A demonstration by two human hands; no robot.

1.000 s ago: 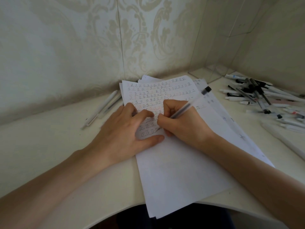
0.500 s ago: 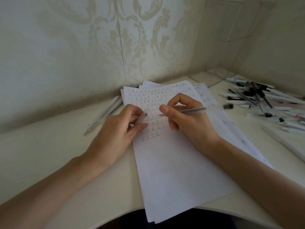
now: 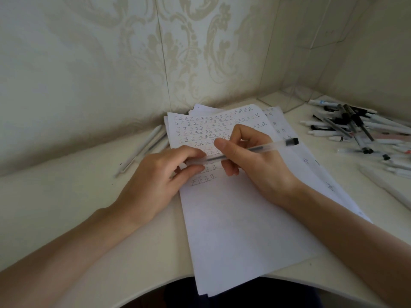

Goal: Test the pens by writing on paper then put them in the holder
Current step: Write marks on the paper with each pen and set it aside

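A home desk corner: damask wallpaper behind a white desk.

Mid-frame, the right hand grips a clear pen lying almost level above the paper, black end pointing right. The left hand pinches the pen's left end between thumb and forefinger. A pile of pens lies at the right edge on the table, and two white pens lie left of the paper.

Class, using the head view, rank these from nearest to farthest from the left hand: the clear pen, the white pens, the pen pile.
1. Clear pen: pinched by the left hand.
2. White pens: just beyond it, left side.
3. Pen pile: far right.
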